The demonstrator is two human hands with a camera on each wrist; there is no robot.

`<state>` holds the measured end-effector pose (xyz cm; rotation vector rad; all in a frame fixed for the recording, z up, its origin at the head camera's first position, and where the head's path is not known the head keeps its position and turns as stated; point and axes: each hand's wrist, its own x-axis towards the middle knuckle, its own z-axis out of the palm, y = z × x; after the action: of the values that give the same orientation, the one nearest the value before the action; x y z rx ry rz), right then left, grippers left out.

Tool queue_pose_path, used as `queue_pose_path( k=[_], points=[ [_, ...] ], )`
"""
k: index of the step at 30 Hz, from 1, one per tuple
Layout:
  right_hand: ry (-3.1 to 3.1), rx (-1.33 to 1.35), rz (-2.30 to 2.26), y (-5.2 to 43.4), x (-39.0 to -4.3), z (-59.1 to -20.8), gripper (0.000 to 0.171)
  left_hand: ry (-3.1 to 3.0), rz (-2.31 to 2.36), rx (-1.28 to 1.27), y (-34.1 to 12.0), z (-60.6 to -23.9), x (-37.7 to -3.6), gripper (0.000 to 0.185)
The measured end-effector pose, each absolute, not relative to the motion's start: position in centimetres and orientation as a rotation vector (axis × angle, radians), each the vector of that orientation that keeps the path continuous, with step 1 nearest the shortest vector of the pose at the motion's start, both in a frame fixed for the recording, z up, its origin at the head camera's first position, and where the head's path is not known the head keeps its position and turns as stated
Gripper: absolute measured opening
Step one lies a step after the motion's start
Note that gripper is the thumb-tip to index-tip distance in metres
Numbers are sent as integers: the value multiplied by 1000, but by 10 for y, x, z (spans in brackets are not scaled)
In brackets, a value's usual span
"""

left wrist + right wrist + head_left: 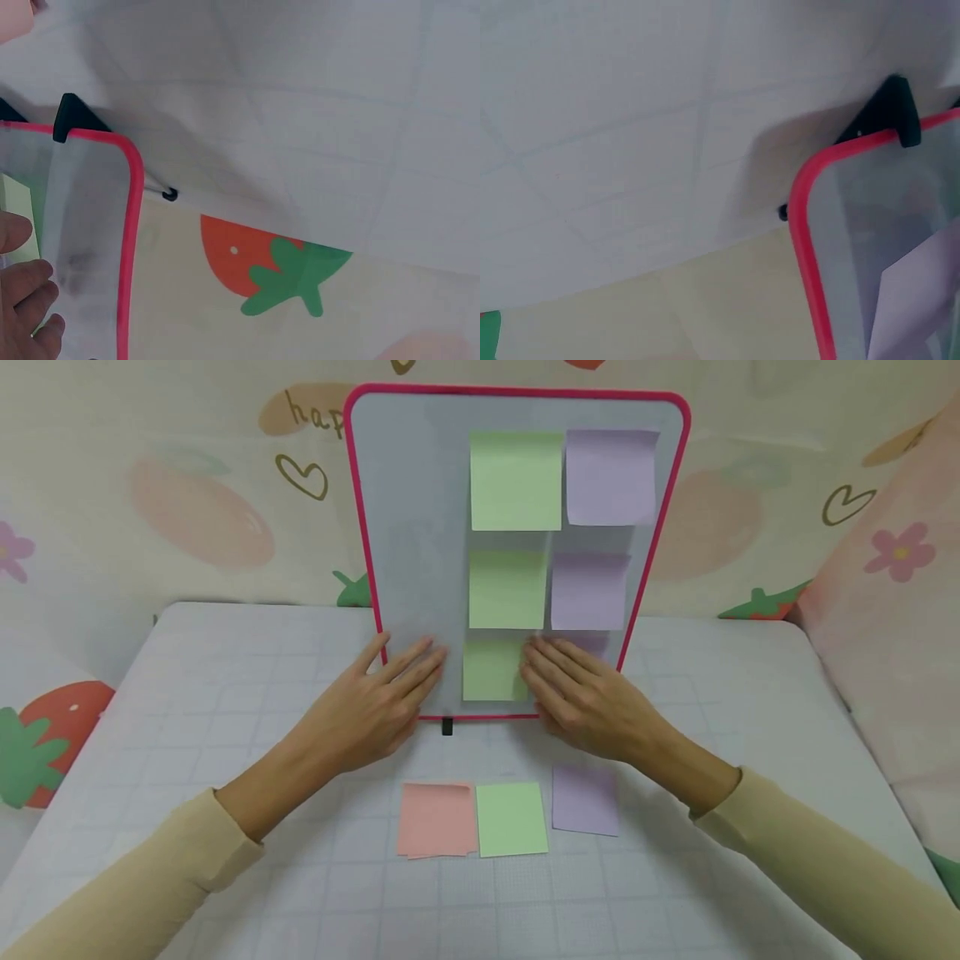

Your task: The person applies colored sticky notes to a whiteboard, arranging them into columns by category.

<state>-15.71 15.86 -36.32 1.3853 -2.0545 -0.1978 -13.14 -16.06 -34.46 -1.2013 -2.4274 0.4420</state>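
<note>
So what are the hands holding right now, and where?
Nothing gripped: left hand and right hand press flat, straight-fingered, on the whiteboard's lower edge.

Three loose sticky notes lie in a row on the near part of the gridded table (225,693): a pink note (437,819) left, a green note (512,819) beside it, a purple note (586,801) right. Strawberry-print wallpaper (202,518) stands behind.
</note>
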Motion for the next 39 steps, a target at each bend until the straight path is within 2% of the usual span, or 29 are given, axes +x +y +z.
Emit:
queue_pose_path(
  k=[11,21,26,30,39],
  points=[
    [-2237,1429,117,135,-121,-373,54,-2533,298,-1294,-189,-362,-109,59],
    [-2443,1645,355,116,-83,-384,54,-2553,123,-1451,-207,-381,-81,54],
    [-2573,1696,421,110,-74,-386,55,-2491,63,-1537,-211,-389,-71,44],
    [-2661,1714,489,106,-69,-389,56,-2462,32,-1586,-215,-394,-65,51],
    [-2634,1769,493,99,-64,-400,51,-2435,46,-1658,-220,-401,-58,46]
  ],
)
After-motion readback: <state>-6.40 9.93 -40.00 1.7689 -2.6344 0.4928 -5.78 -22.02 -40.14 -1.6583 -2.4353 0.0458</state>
